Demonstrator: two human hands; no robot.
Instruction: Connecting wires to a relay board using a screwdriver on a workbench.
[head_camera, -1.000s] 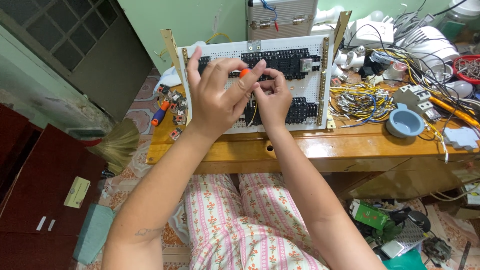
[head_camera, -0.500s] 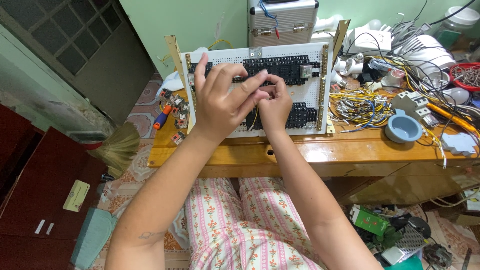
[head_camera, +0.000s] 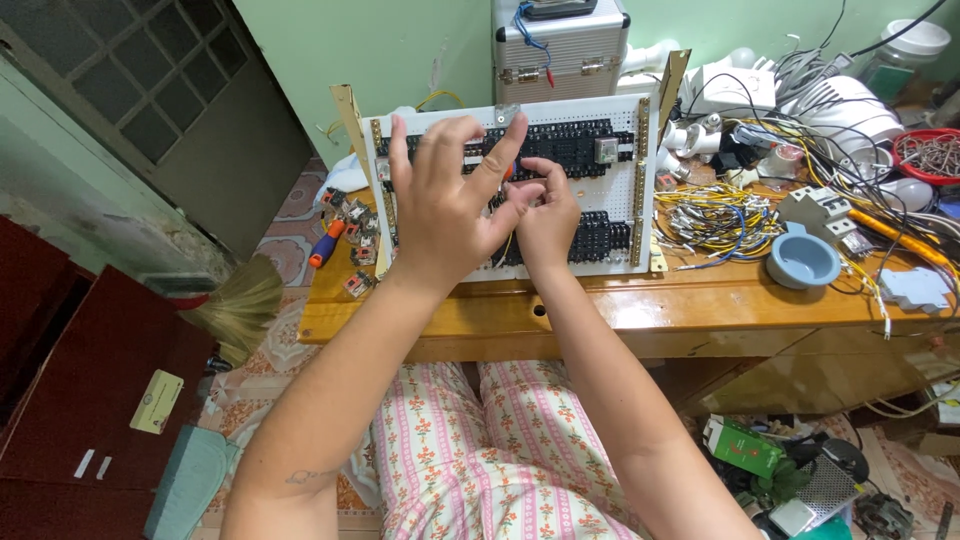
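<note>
A: How far along does the wiring on the white board (head_camera: 610, 225) look?

B: Two rows of black terminal blocks (head_camera: 590, 240) sit mounted on it, upper and lower, with brass strips down both edges; few wires show on the blocks that are in view, so I judge most of the wiring is still to do; a thick bunch of yellow wires (head_camera: 715, 215) lies loose on the table just right of the board.

A: And the hands?

B: Both are up at the middle of the board; the left hand (head_camera: 445, 215) has its fingers spread and raised, thumb and forefinger pinching a small orange-tipped tool (head_camera: 510, 170), apparently a screwdriver, at the upper row; the right hand (head_camera: 550, 215) is curled close beside it, fingertips at the blocks; whether it grips anything I cannot tell, the left hand covers it.

A: What lies around?

B: An orange and blue screwdriver (head_camera: 325, 243) and small loose parts sit at the left edge of the wooden table (head_camera: 700, 300); a blue bowl (head_camera: 803, 260) and a grey breaker (head_camera: 815, 210) stand to the right; a metal case (head_camera: 560, 45) stands behind the board; a red bowl (head_camera: 925, 155) of small parts is far right.

A: Anything in the way?

B: Mostly the hands themselves, hiding the centre blocks; the tangle of cables at the right crowds that side.
</note>
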